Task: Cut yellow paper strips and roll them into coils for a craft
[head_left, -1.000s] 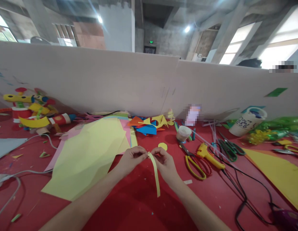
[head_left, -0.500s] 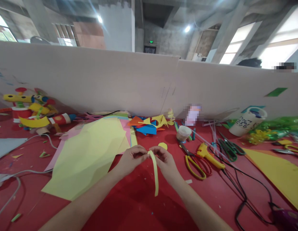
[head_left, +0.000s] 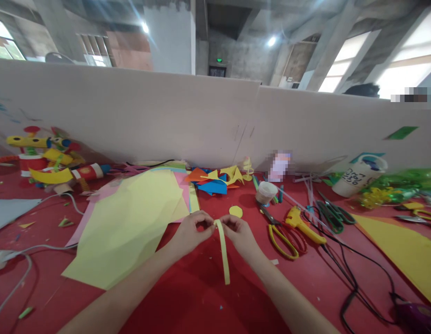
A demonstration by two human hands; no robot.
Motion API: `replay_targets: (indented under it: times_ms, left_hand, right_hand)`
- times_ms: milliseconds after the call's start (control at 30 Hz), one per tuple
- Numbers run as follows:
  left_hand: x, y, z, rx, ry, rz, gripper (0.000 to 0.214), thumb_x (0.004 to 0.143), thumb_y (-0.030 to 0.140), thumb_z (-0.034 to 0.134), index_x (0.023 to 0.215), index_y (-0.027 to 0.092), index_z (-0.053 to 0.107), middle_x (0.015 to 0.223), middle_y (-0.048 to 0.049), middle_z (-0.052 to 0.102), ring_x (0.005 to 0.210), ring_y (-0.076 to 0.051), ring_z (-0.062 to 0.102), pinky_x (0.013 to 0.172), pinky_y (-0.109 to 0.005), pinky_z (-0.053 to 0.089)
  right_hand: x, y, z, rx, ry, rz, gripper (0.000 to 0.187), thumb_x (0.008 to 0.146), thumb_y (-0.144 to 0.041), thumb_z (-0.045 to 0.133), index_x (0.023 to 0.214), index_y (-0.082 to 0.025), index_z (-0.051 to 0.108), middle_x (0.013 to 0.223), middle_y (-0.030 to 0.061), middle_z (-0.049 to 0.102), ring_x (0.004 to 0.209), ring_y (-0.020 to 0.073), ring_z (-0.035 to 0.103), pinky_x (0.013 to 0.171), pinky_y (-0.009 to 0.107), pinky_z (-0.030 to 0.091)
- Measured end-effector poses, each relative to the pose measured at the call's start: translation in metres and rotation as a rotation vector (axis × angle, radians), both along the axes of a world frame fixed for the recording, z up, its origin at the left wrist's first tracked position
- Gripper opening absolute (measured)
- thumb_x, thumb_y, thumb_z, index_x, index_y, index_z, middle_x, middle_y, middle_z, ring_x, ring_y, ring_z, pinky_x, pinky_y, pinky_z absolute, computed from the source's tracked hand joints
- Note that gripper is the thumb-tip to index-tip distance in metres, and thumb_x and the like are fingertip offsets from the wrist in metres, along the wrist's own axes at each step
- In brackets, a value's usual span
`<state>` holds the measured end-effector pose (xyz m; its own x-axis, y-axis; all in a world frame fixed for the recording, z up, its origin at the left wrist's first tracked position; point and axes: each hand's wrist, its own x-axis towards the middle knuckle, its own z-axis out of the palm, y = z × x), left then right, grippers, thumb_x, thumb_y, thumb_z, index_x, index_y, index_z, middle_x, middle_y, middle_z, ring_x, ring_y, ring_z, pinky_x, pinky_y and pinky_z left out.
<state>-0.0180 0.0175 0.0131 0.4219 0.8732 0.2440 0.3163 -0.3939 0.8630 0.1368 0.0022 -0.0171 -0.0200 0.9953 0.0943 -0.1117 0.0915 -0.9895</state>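
Note:
Between my two hands a narrow pale-yellow paper strip is pinched at its upper end, and the rest hangs down toward me in a slight curve. My left hand is closed, thumb and forefinger on the strip's tip. On the other side of the tip, my right hand is closed on the strip too. The very end between the fingertips is mostly hidden. Just beyond my right hand lies a small yellow paper disc on the red table.
Pale-yellow sheets lie left. To the right are scissors with yellow and red handles, a yellow glue gun with black cables, a paper cup and green-handled scissors. Colored scraps and a white partition stand behind.
Both hands stay nearly in place, still pinching the strip. The fingers have shifted slightly, and the right hand sits a little lower, uncovering more of the yellow disc.

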Motion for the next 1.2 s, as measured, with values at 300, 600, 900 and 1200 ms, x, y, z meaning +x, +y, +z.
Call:
replay_targets:
  times_ms: [300,600,900,1200]
  left_hand:
    - [0.001,0.002,-0.01,-0.021,0.011,0.036,0.01,0.074,0.022,0.055,0.07,0.018,0.063,0.072,-0.0009,0.06,0.068,-0.013,0.055,0.066,-0.024,0.042]
    - [0.001,0.001,-0.005,0.018,0.033,0.013,0.009,0.073,0.017,0.054,0.066,0.017,0.061,0.07,-0.0003,0.057,0.068,-0.013,0.054,0.066,-0.024,0.042]
    - [0.002,0.003,-0.015,-0.04,-0.012,0.032,0.015,0.075,0.024,0.054,0.07,0.018,0.066,0.07,-0.002,0.061,0.066,-0.014,0.056,0.062,-0.025,0.043]
    - [0.0,0.004,-0.01,-0.067,-0.003,0.075,0.01,0.07,0.02,0.056,0.065,0.018,0.064,0.067,-0.0007,0.06,0.064,-0.013,0.055,0.063,-0.025,0.043]
  right_hand:
    - [0.0,0.002,-0.005,-0.053,0.07,0.0,0.011,0.06,-0.025,0.068,0.066,-0.017,0.064,0.065,-0.0001,0.062,0.061,0.0124,0.054,0.062,0.025,0.042]
    - [0.002,0.002,-0.004,0.016,-0.036,0.011,0.009,0.064,-0.025,0.065,0.068,-0.017,0.064,0.064,0.0001,0.063,0.06,0.0132,0.055,0.062,0.026,0.043]
    - [0.001,0.003,-0.006,-0.008,-0.035,-0.028,0.014,0.063,-0.03,0.066,0.067,-0.017,0.064,0.066,0.002,0.064,0.063,0.015,0.056,0.064,0.028,0.044]
    - [0.001,0.001,-0.003,0.051,-0.136,-0.084,0.016,0.065,-0.031,0.065,0.063,-0.017,0.058,0.058,-0.0019,0.054,0.054,0.0113,0.048,0.053,0.023,0.04]
